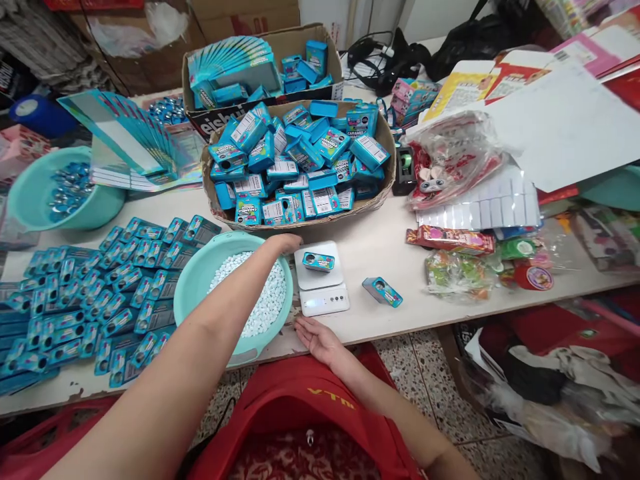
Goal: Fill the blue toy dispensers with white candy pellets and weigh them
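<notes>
My left arm reaches across a turquoise basin [186, 287] of small white candies [267, 303]. At its end, my left hand [286, 244] is beside the back left corner of a white digital scale [325, 301]; its fingers are mostly hidden. On the scale's plate lies a blue candy box [319, 261] with a round dark hole at one end. My right hand [319, 339] rests palm up at the table's front edge, just below the scale, its fingers stretched out and holding nothing. Right of the scale stands another blue candy box [383, 292].
Many similar blue boxes [113, 287] stand in rows at the left. Behind the scale is a cardboard tray [295, 223] heaped with blue boxes. A second basin [37, 187] holds shiny wrapped pieces. Bagged sweets [457, 273] and a tape dispenser [404, 170] are at the right.
</notes>
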A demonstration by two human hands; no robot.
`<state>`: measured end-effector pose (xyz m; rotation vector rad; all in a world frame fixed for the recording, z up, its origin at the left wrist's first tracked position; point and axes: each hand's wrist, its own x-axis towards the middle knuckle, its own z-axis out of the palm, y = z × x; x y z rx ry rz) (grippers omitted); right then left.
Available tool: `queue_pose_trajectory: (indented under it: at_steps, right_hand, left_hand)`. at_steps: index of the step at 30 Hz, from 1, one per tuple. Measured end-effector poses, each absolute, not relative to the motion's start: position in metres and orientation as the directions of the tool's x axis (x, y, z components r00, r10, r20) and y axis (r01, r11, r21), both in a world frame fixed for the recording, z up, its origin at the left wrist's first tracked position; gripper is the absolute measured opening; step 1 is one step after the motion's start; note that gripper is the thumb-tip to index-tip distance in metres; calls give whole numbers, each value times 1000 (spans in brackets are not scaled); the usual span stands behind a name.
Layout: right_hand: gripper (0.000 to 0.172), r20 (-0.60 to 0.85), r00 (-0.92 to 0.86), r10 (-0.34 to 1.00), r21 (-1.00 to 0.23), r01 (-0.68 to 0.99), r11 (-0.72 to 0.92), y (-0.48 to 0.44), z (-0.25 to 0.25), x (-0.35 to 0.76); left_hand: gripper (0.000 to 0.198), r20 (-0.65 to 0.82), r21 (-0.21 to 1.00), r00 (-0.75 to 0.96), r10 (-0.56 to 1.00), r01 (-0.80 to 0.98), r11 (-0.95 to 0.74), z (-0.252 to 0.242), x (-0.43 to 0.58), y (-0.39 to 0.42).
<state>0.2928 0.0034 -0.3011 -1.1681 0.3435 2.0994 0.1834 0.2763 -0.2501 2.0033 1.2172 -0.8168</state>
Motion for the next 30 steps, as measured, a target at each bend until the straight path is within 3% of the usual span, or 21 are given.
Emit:
queue_pose_trajectory:
  at_steps: [5,10,13,15,17,18,19,21,23,26,28,30]
  right_hand:
    - [38,-831,-311,461,-123,-706,-698,8,-299,301]
    - [45,-853,-222,472,-255,-613,-748,0,-284,324]
    - [49,-824,135,551,-565,-272,-779,-13,-267,357]
    - [57,-474,495,728,-777,154,-610,-13,-258,387]
    - [74,-54,621,782,-699,536,-474,-2,-255,415]
    - [83,48,589,807,-635,641,-431,8,-255,427]
    - [86,70,554,830,-590,694,-413,19,-257,436]
    - [79,-42,480,876,-547,723,-422,42,-259,447]
    - [70,-106,452,886,-533,726,-434,59,-255,451]
    - [65,46,428,902,-570,753,-328,75,-238,445]
    - [66,121,353,928,-610,764,-211,86,-226,433]
    - [68,112,251,961,-639,759,-124,100,-220,418]
  left_hand:
    - [54,-763,245,390,515,913,-328,-251,198,275]
    - [56,-673,329,432,600,902,-280,-232,205,263]
    - [58,-505,441,493,709,853,-279,-212,205,235]
    - [61,-317,545,572,756,763,-349,-203,213,209]
    - [70,-264,515,588,764,756,-404,-200,227,185]
    - [60,-279,482,594,754,766,-425,-199,234,177]
    - [48,-305,460,580,756,785,-416,-198,239,171]
    - [37,-308,449,541,782,808,-382,-189,234,166]
    - [35,-236,481,464,854,819,-312,-170,206,159]
    - [38,-50,516,190,981,846,-138,-130,128,132]
    - [41,24,447,-120,993,889,96,-110,68,106]
    - [45,33,319,-427,904,861,395,-103,16,83]
